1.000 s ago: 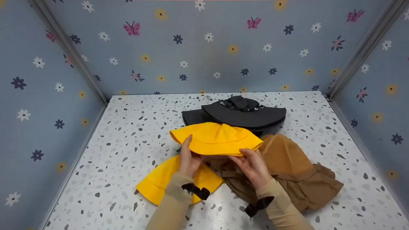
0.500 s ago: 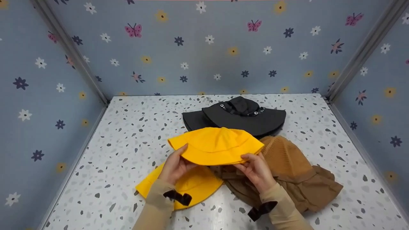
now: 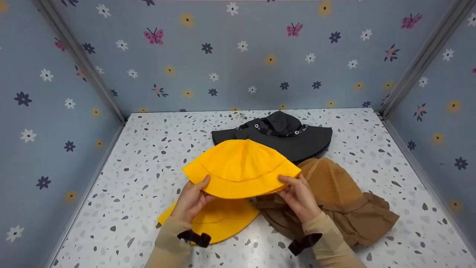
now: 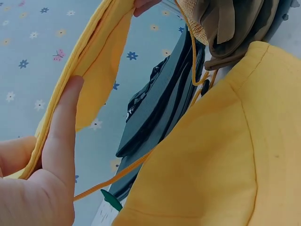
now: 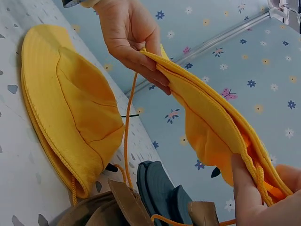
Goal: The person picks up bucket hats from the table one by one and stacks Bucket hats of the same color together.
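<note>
Right wrist view gives me what the head view hides: an orange cord (image 5: 126, 134) running from the raised yellow hat (image 3: 241, 167). I see the left hand (image 3: 190, 201) and right hand (image 3: 300, 197) each pinching its brim (image 3: 236, 190), above the lower yellow hat (image 3: 225, 225). The raised one looks flattened, crown creased.

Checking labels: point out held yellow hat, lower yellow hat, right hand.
Held yellow hat (image 3: 241, 165): head view, side of its crown.
Lower yellow hat (image 5: 82, 101): right wrist view, its crown.
Right hand (image 3: 300, 197): head view, middle of the hand.
</note>
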Available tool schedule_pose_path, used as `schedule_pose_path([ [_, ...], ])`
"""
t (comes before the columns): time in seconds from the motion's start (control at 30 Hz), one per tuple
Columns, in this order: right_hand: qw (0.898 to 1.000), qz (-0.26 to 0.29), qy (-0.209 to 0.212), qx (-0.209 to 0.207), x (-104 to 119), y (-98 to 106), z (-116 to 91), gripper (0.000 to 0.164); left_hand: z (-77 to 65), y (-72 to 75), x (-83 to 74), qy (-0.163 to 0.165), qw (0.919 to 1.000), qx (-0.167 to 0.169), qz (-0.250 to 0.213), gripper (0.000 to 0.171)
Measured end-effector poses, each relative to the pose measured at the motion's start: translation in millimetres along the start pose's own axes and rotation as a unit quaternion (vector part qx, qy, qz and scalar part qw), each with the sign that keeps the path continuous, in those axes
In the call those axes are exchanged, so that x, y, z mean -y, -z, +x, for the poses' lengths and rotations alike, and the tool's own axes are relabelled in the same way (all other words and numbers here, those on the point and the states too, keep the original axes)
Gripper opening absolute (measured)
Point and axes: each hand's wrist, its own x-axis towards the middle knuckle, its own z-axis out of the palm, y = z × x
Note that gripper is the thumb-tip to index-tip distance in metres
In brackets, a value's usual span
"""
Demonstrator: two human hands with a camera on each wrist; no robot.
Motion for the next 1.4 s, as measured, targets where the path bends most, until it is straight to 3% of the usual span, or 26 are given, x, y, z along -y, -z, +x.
schedule_pose_path([
  [0.3, 0.996, -0.086, 0.014, -0.020, -5.6, -3.1, 2.8, 0.043, -17.3, 21.3, -7.5, 0.003, 0.9999, 0.008, 0.009, 0.043],
  [0.47, 0.989, -0.145, 0.030, -0.008, -11.7, -4.8, 3.2, 0.041, -24.8, 38.8, -12.8, 0.003, 0.9979, -0.023, 0.061, 0.051],
  [0.6, 0.973, -0.225, 0.047, 0.004, -19.7, -7.1, 1.6, 0.037, -31.0, 56.8, -14.2, 0.019, 0.9900, -0.058, 0.128, 0.057],
  [0.7, 0.953, -0.293, 0.071, 0.025, -27.8, -8.0, 0.0, 0.039, -37.4, 70.9, -16.8, 0.035, 0.9782, -0.080, 0.189, 0.060],
  [0.8, 0.927, -0.354, 0.107, 0.057, -36.8, -7.7, -1.8, 0.042, -45.9, 83.4, -21.7, 0.048, 0.9587, -0.102, 0.261, 0.061],
  [0.93, 0.868, -0.456, 0.177, 0.091, -48.2, -7.8, -4.7, 0.048, -53.8, 95.8, -28.1, 0.050, 0.9285, -0.116, 0.349, 0.064],
  [1.03, 0.820, -0.522, 0.211, 0.099, -54.9, -9.1, -6.5, 0.050, -55.8, 102.2, -31.0, 0.047, 0.9162, -0.120, 0.380, 0.068],
  [1.13, 0.791, -0.560, 0.225, 0.101, -60.0, -11.1, -7.4, 0.049, -57.0, 106.9, -32.0, 0.050, 0.9099, -0.126, 0.392, 0.070],
  [1.27, 0.773, -0.584, 0.225, 0.099, -65.4, -11.8, -7.2, 0.048, -57.7, 111.6, -30.8, 0.053, 0.8957, -0.136, 0.420, 0.069],
  [1.4, 0.774, -0.591, 0.200, 0.107, -69.4, -10.0, -7.0, 0.050, -57.2, 113.9, -27.7, 0.045, 0.8862, -0.136, 0.441, 0.066],
])
